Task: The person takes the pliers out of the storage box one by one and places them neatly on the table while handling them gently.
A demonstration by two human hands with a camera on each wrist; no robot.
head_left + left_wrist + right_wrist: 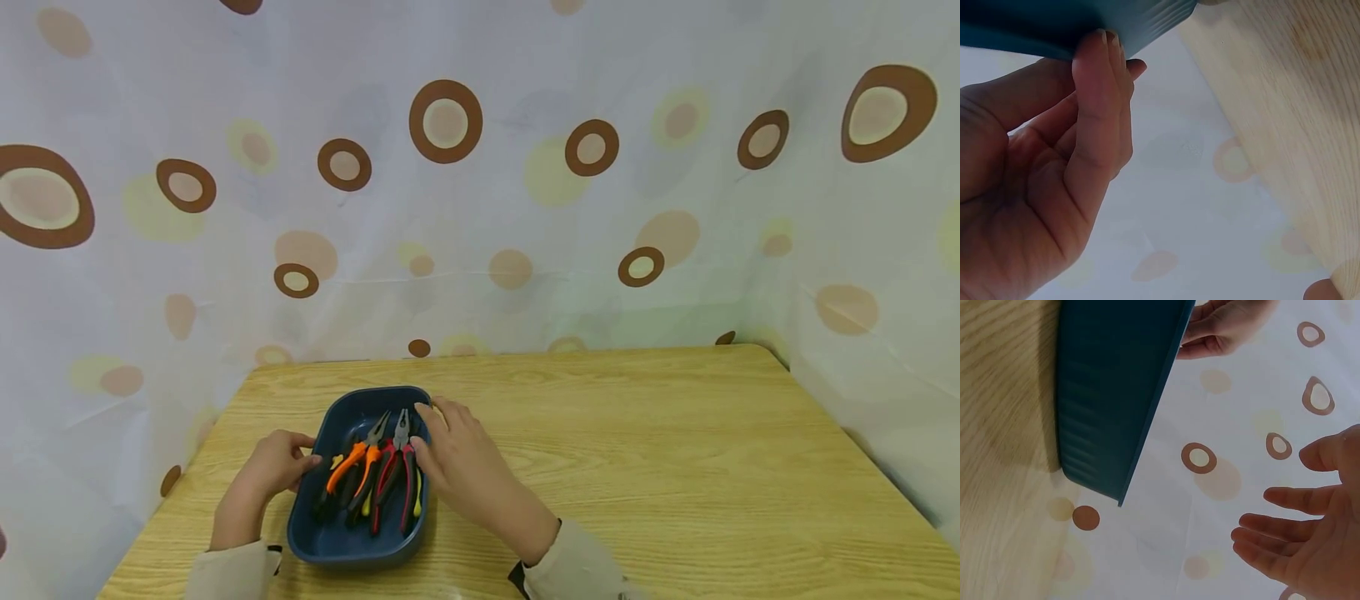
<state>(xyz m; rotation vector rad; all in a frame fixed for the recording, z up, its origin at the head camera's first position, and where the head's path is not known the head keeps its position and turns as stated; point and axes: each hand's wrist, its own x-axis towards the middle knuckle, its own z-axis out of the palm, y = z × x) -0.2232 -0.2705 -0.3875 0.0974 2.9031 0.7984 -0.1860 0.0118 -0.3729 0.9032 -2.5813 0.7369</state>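
Observation:
A dark blue plastic tub (352, 560) stands on the left part of the table, holding several pliers. On top lie orange-handled long-nose pliers (347, 469) and red-and-black-handled pliers (402, 433), jaws toward the far end. Yellow and dark handles show partly beneath them. My left hand (266, 468) pinches the tub's left rim, thumb over the edge and fingers against the outer wall (1147, 25). At the right rim, my right hand (478, 467) hovers with fingers spread; the right wrist view shows this hand (1310, 531) apart from the tub wall (1110, 387), holding nothing.
The light wood-grain table (637, 467) stretches away to the right of the tub. A white sheet (487, 208) printed with brown and yellow ovals hangs behind the table and along both its sides.

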